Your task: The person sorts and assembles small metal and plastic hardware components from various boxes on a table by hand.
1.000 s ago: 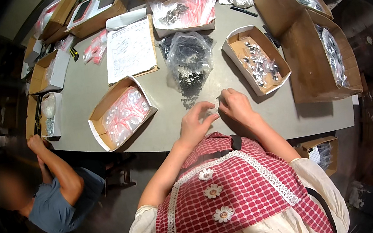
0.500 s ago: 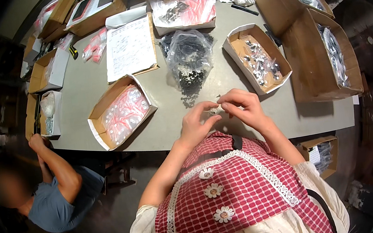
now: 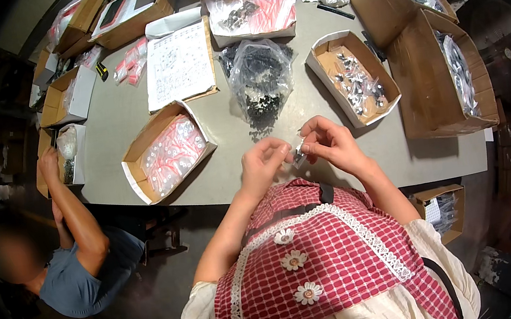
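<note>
Close to the table's front edge, my left hand (image 3: pixel 263 166) and my right hand (image 3: pixel 334 147) face each other, their fingertips pinched on a small clear plastic bag (image 3: pixel 298 154). Something small and pale shows in the bag, too small to make out. Just beyond my hands, a large clear bag (image 3: pixel 259 72) spills small black parts (image 3: pixel 263 107) onto the table. To the right stands an open carton (image 3: pixel 392 107) with small filled bags. On the left, another carton (image 3: pixel 132 156) holds flat red-edged bags with white round parts.
Large brown cartons (image 3: pixel 438 103) stand along the right side. Papers (image 3: pixel 177 63) and a white box of bags (image 3: pixel 252 37) lie farther back. At the left, another person (image 3: pixel 91 258) reaches into a small box (image 3: pixel 76 154). A black pen (image 3: pixel 335 11) rests at the back right.
My fingertips have shifted around the small bag, which now shows more plainly between them. The other person's hand has moved up into the box at the left.
</note>
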A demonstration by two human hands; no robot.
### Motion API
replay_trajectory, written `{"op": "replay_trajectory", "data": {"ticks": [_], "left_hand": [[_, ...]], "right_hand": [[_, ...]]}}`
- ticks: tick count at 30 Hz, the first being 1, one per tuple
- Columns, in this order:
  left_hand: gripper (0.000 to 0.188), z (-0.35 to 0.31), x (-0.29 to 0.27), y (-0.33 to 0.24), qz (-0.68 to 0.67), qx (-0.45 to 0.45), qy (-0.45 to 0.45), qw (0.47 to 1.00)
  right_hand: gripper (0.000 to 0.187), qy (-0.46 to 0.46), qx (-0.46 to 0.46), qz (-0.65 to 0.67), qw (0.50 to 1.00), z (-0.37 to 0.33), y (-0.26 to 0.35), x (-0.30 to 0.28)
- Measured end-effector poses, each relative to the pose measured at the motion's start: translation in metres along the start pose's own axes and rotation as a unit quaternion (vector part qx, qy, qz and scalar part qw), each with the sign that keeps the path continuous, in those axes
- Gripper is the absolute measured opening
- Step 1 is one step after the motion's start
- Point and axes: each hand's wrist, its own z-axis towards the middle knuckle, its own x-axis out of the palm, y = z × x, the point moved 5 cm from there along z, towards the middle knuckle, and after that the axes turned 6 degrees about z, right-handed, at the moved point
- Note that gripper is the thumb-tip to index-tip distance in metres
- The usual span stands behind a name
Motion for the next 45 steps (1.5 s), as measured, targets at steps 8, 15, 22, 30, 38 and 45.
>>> {"op": "replay_trajectory", "data": {"ticks": [8,15,22,30,38,45], "left_hand": [[0.009,0.005,0.006,-0.028,0.072,0.022,-0.008,0.997],[0.008,0.000,0.010,-0.030,0.109,0.063,-0.008,0.992],[0.008,-0.007,0.007,-0.039,0.147,0.128,-0.010,0.981],[0.008,-0.009,0.013,-0.043,0.107,0.137,-0.055,0.983],[0.008,-0.001,0.012,-0.042,0.080,0.135,-0.065,0.985],[0.006,0.002,0.007,-0.037,0.077,0.135,-0.062,0.986]], "right_hand": [[0.019,0.065,0.042,0.052,0.996,0.001,0.003,0.011],[0.018,0.118,0.056,0.071,0.989,0.002,-0.009,0.015],[0.021,0.139,0.071,0.061,0.986,-0.002,-0.001,0.021],[0.010,0.089,0.055,0.111,0.988,-0.007,0.007,0.023],[0.008,0.053,0.070,0.137,0.987,-0.006,-0.003,0.013],[0.010,0.038,0.069,0.137,0.988,-0.004,-0.002,0.012]]}}
